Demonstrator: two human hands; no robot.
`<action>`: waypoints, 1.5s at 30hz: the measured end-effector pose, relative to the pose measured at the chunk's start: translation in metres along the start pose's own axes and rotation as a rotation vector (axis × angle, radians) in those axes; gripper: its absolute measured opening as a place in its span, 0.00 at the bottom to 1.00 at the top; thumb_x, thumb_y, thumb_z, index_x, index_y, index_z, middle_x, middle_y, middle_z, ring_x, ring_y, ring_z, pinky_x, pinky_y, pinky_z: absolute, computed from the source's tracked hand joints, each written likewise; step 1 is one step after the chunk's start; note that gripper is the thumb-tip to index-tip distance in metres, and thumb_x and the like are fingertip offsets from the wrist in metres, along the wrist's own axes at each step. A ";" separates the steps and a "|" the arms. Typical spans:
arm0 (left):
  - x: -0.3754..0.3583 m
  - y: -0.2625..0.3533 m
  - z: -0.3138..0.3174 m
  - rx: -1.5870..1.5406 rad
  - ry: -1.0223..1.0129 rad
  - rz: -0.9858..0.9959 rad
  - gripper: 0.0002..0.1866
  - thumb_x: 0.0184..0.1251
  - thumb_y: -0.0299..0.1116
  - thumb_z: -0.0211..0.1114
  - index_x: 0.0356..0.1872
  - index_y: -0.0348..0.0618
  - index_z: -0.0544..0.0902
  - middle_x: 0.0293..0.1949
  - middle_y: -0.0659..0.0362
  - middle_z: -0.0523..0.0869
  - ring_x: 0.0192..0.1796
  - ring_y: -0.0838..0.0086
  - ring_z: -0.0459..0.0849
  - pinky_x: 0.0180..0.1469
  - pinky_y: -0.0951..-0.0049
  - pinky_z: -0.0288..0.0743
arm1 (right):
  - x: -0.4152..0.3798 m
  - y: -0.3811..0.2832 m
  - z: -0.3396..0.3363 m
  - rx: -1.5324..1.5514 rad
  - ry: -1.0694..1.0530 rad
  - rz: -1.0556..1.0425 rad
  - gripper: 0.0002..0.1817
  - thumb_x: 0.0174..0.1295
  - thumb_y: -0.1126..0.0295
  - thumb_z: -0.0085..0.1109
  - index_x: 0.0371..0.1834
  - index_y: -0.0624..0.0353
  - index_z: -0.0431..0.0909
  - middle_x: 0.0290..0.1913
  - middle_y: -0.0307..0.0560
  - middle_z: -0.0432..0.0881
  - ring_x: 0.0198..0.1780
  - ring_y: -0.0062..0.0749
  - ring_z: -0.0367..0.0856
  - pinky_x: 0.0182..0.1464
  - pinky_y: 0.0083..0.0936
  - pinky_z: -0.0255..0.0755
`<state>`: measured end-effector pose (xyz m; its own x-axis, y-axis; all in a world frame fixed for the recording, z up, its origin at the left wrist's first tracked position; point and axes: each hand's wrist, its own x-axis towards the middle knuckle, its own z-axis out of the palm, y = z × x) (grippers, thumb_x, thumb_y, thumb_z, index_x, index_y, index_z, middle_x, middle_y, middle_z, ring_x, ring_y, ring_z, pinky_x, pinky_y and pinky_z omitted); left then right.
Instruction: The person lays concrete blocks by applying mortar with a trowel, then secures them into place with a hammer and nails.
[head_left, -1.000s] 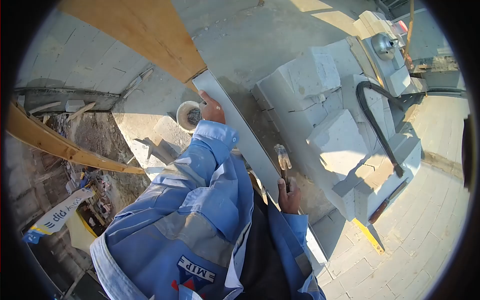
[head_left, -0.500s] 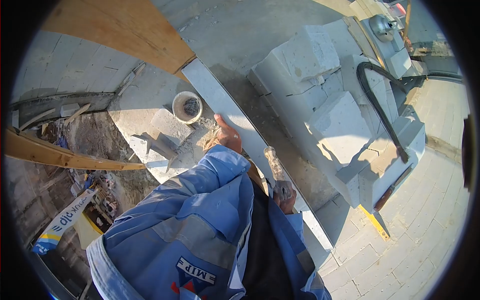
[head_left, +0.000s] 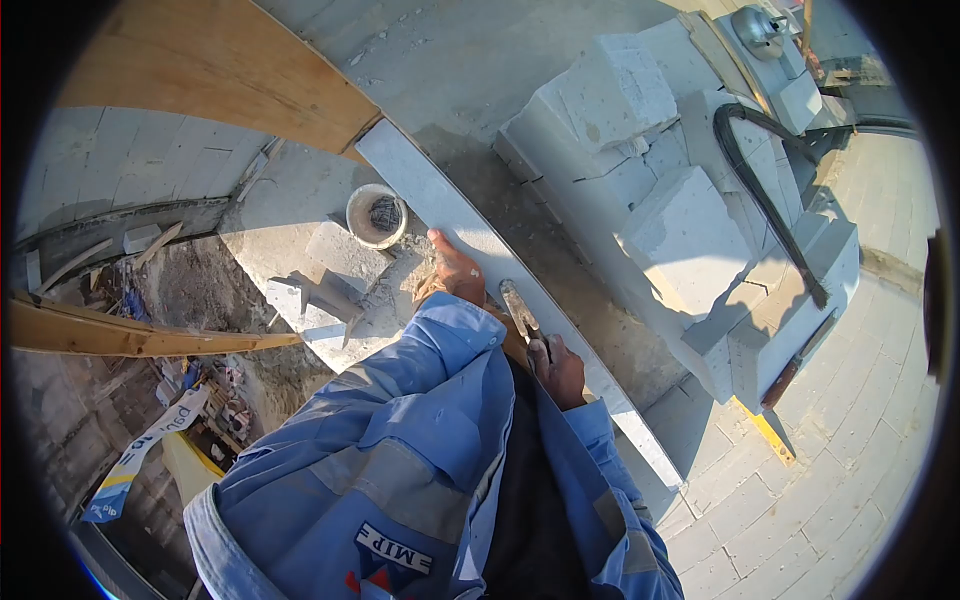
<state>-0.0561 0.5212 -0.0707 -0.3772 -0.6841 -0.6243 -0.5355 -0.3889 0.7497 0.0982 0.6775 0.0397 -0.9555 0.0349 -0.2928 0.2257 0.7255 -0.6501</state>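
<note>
Left hand: the left hand [head_left: 459, 272] is near the middle of the frame, thumb sticking out along the near edge of the long pale strip [head_left: 440, 210]. The other fingers are mostly hidden, so I can't tell if it's gripping anything.
Right hand: just below and right of it, the right hand [head_left: 560, 374] is curled tight round a dusty tool [head_left: 518, 308], its flat end pointing up-left over the strip.
Long pale strip: runs diagonally from upper center to lower right, top end right up by the wide wooden board [head_left: 230, 70].
Bucket: a mucky round bucket [head_left: 372, 239] left of the strip, something dark inside. Some grey angled pieces [head_left: 325, 295] are lying lower left of it.
Blocks: a chunky pile of white blocks [head_left: 690, 240] on the right, with a bent black length [head_left: 765, 205] draped across.
Kettle: shiny metal kettle [head_left: 757, 30], upper right.
Yellow bar: yellow bar [head_left: 765, 430] poking out below the blocks, lower right.
Jacket: blue jacket [head_left: 400, 390], pretty dusty, filling the bottom. Banner [head_left: 145, 455] with lettering is lower left.
</note>
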 end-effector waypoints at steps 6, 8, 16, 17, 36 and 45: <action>0.019 0.052 -0.012 -0.101 -0.174 0.254 0.47 0.68 0.73 0.47 0.57 0.30 0.81 0.51 0.45 0.86 0.55 0.55 0.82 0.60 0.61 0.70 | 0.012 -0.019 -0.010 0.110 0.103 -0.060 0.19 0.71 0.57 0.57 0.35 0.64 0.74 0.24 0.62 0.80 0.27 0.61 0.81 0.28 0.45 0.72; 0.066 0.082 -0.003 0.188 -0.082 0.297 0.45 0.71 0.69 0.48 0.57 0.26 0.77 0.45 0.39 0.85 0.51 0.53 0.82 0.58 0.61 0.70 | 0.022 -0.037 -0.027 0.172 0.111 -0.124 0.20 0.71 0.56 0.56 0.33 0.66 0.76 0.25 0.61 0.79 0.26 0.59 0.81 0.28 0.42 0.72; 0.120 0.125 0.006 1.155 -0.181 0.656 0.31 0.81 0.53 0.43 0.71 0.37 0.63 0.32 0.41 0.86 0.37 0.44 0.86 0.39 0.53 0.77 | 0.050 -0.045 -0.021 0.486 0.017 -0.378 0.16 0.65 0.60 0.62 0.39 0.62 0.72 0.23 0.51 0.77 0.21 0.44 0.79 0.22 0.34 0.70; 0.127 0.117 0.009 0.978 -0.130 0.576 0.28 0.83 0.47 0.43 0.75 0.44 0.58 0.30 0.43 0.86 0.35 0.46 0.86 0.35 0.53 0.78 | 0.062 -0.036 -0.007 0.196 0.062 -0.467 0.16 0.66 0.59 0.63 0.40 0.61 0.73 0.24 0.53 0.78 0.22 0.47 0.81 0.23 0.38 0.72; 0.099 0.136 0.024 0.368 0.082 0.242 0.43 0.72 0.70 0.45 0.37 0.33 0.87 0.35 0.45 0.88 0.37 0.55 0.84 0.42 0.58 0.74 | 0.079 -0.063 0.004 0.012 -0.040 -0.207 0.20 0.66 0.52 0.62 0.34 0.59 0.74 0.27 0.55 0.81 0.23 0.53 0.81 0.25 0.43 0.73; 0.078 0.144 0.004 0.571 -0.211 0.441 0.41 0.78 0.63 0.39 0.58 0.27 0.76 0.42 0.44 0.88 0.47 0.53 0.86 0.51 0.65 0.80 | 0.071 -0.048 0.023 0.028 -0.030 -0.073 0.22 0.69 0.50 0.58 0.35 0.61 0.75 0.23 0.58 0.81 0.25 0.59 0.82 0.26 0.45 0.74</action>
<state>-0.1653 0.4144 -0.0126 -0.7533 -0.5474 -0.3645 -0.5883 0.3132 0.7455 0.0236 0.6291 0.0340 -0.9637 -0.0384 -0.2642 0.1611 0.7055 -0.6901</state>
